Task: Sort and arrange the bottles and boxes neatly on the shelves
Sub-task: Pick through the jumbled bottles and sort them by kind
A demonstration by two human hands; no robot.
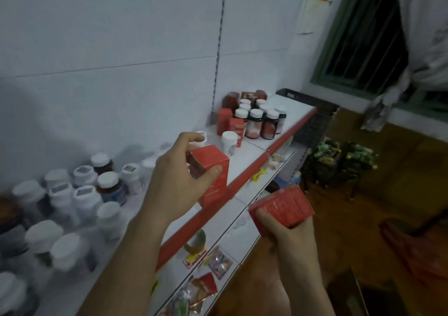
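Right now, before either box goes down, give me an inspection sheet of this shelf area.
Surface: top shelf, white with a red front edge.
Job's things: left red box and right red box, both held; dark bottles and far red boxes grouped at the far end; white-capped bottles crowded at the near end, blurred.
Clutter: loose packets on the lower shelf.
Grippers: left hand grips its box over the top shelf; right hand grips its box out in front of the shelf edge.
Cables: nothing seen.
Surroundings: barred window, curtain, dark basket past the shelf end, brown floor.
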